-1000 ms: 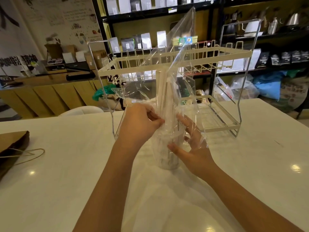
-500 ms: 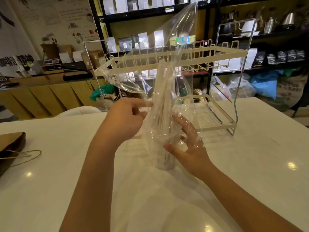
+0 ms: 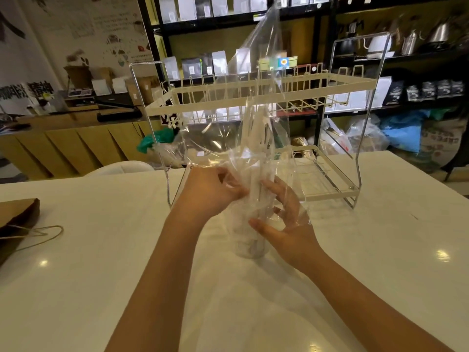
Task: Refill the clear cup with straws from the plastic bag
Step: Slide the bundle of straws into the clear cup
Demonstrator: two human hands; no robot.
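White table (image 3: 76,275), straws (image 3: 254,158) upright in plastic bag (image 3: 264,72)

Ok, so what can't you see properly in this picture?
- Straws down in the clear cup: head view; the crinkled plastic bag and the right hand cover them, so they can't be counted.
- Left hand: whether it pinches straws or only plastic is lost in the bag's folds.
- Brown paper bag: cut off by the left edge.
- Shelf pouches: labels too small and blurred to read.
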